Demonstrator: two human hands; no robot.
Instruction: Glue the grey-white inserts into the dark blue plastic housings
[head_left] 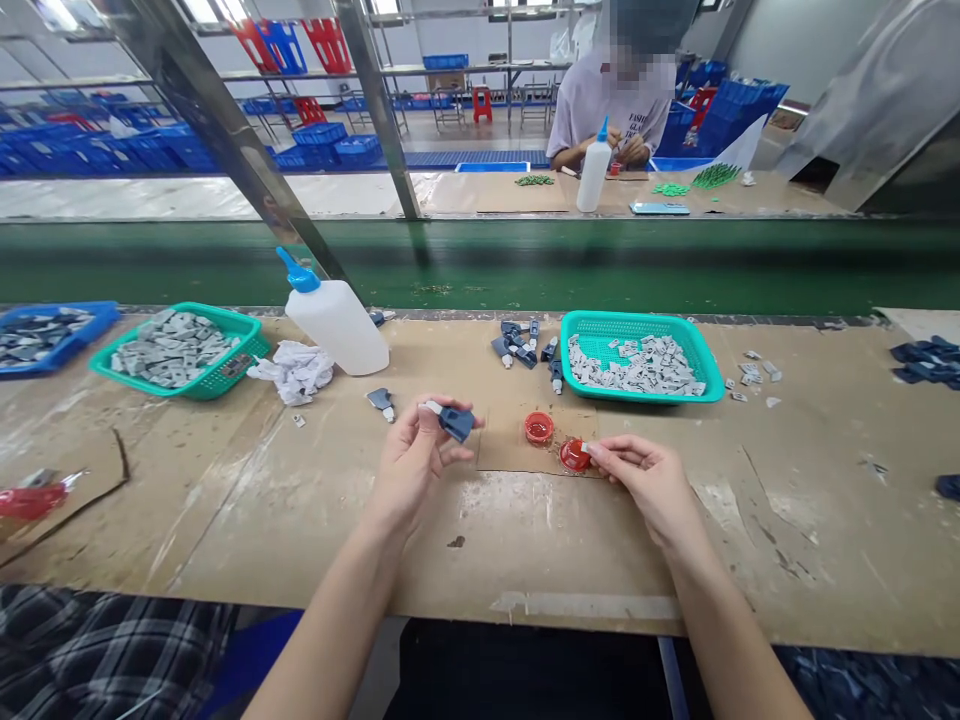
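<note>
My left hand [411, 455] is closed on a dark blue-grey plastic part [456, 423] with a light grey end, held above the cardboard. Between the fingertips of my right hand [649, 480] is a small light grey plastic piece [586, 449], at the rim of a red cap [574, 456] that holds glossy liquid. Another red cap [538, 428] stands just left of it, also wet inside. Several dark blue-grey parts [517, 343] lie in a loose pile behind the caps. A single similar part [382, 403] rests left of my left hand.
A green basket [705, 385] of small grey pieces stands at the right, another green basket [225, 375] at the left. Near it are a white squeeze bottle [337, 325], a crumpled cloth [295, 372] and a blue tray [105, 318]. Beyond the green belt [495, 262] sits a person [611, 110].
</note>
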